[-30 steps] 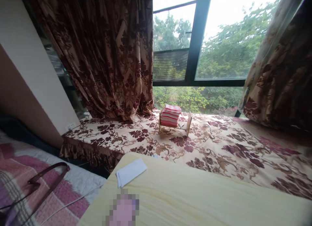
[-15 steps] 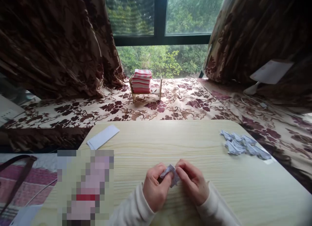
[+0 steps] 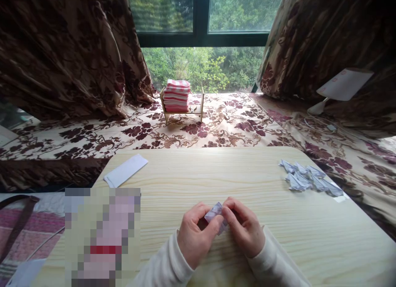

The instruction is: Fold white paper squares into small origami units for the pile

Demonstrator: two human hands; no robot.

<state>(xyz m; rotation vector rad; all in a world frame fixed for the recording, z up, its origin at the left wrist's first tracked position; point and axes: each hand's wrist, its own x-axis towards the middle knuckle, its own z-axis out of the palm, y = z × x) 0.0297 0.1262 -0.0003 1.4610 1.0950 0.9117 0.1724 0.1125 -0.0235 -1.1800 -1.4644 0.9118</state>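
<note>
Left hand [image 3: 198, 234] grips a small folded paper [image 3: 213, 212] over the near, middle part of the table [image 3: 173, 171], thumb pressed across its face and fingers curled behind. Right hand [image 3: 246, 228] is drawn in close, thumb and forefinger pinched together at the right edge of the same paper, the other fingers tucked into the palm. So the paper sits between the 2 hands, tilted, with 1 pointed corner standing up between them. Thumbs and fingers cover much of it, so I can't tell how its lower layers lie or whether it touches the tabletop.

It should weigh next to nothing. Where layers stack it is probably fairly stiff, and at a lone flap soft and easily bent. Dry paper shouldn't slip much, but a hard squeeze could crush a point or tear a crease. Best hold is on the thick, layered middle with 1 thumb, leaving the other hand a light pinch on the edge.

Folded paper shapes [image 3: 311, 181] lie clustered at the table's far right corner, sharp-tipped and likely easy to flatten. White paper [image 3: 126, 170] lies at the far left, flat and best lifted by an edge.
</note>
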